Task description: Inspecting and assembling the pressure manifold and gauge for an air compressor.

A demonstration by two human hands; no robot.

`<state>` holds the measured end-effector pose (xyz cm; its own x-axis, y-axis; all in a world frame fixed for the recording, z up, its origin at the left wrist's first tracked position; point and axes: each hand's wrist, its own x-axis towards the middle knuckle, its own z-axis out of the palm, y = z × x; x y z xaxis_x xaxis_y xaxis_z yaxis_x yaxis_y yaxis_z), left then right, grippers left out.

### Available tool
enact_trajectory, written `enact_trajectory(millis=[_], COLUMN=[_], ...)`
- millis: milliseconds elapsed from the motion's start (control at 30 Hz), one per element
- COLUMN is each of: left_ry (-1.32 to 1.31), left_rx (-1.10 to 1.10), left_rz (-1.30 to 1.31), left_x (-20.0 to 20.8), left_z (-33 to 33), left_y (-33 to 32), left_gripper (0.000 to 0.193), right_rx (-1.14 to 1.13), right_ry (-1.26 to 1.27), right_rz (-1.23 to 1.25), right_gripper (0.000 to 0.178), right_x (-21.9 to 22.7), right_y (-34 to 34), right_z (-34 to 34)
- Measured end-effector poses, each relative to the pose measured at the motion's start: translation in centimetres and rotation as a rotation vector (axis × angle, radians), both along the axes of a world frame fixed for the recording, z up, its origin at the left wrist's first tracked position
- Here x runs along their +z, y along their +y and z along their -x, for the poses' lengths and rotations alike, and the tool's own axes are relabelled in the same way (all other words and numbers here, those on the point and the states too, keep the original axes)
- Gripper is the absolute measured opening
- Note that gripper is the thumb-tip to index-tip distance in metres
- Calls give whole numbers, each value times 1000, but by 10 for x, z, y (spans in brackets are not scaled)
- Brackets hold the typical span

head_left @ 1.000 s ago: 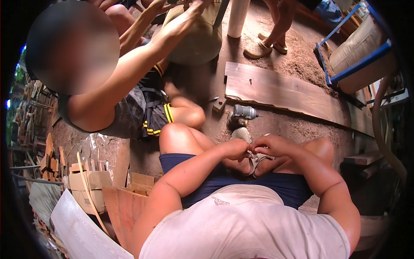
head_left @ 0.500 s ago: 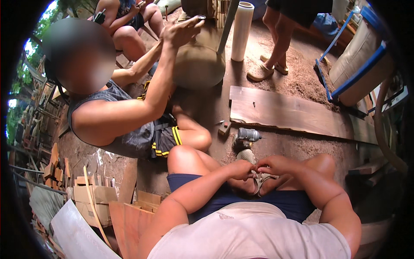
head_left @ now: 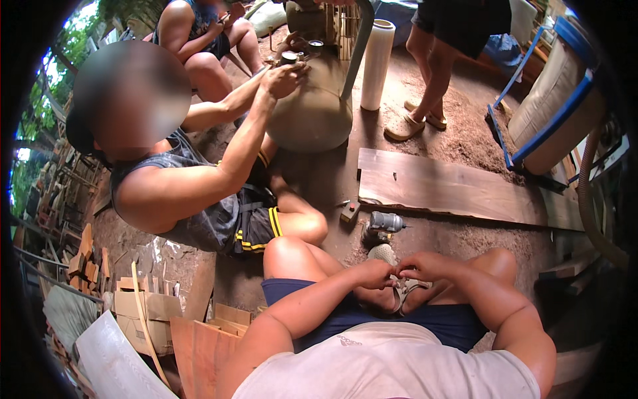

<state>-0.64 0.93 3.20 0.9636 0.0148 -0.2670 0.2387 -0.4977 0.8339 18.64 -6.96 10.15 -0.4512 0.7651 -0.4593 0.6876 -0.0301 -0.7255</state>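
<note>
My left hand [head_left: 376, 273] and my right hand [head_left: 421, 266] meet above my crossed ankles, fingertips almost touching. Both are closed in a pinch; whatever lies between the fingers is too small to make out. Under them a sandal [head_left: 407, 292] shows on my foot. Just beyond my hands a grey cordless drill [head_left: 387, 222] rests on the ground. A small dark box with a red button [head_left: 349, 211] is to its left.
At left, a seated co-worker's hand [head_left: 282, 80] is at the gauges of a metal tank [head_left: 309, 126]. A wooden plank [head_left: 452, 189] lies ahead, near a standing person's clogs [head_left: 404, 126] and a wrap roll [head_left: 377, 66]. A cardboard box [head_left: 146, 316] and boards [head_left: 206, 356] are lower left.
The view has tilted a little, so the surroundings sit lower. The co-worker's hand has come down toward the tank's gauges. My hands keep nearly the same pinched pose.
</note>
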Motion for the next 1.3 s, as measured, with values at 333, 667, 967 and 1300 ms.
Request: enact_trajectory(millis=[333,667,967,1300], left_ry=[-18,-78,-79,-114], left_rx=[1,-5,19,10], left_rz=[-19,-87,-101,-85], left_x=[1,6,-4,-9], left_z=[2,2,1,0], left_y=[-1,0,-3,-4], left_gripper=[31,33,30,32], right_rx=[3,15,35,34], right_ry=[27,-2,-41,-4], right_rz=[-25,-28,-31,-35], right_gripper=[22,22,20,24], right_x=[-5,-3,-8,-17], right_y=[-2,-1,-2,-4], right_z=[-1,-3,-2,-6])
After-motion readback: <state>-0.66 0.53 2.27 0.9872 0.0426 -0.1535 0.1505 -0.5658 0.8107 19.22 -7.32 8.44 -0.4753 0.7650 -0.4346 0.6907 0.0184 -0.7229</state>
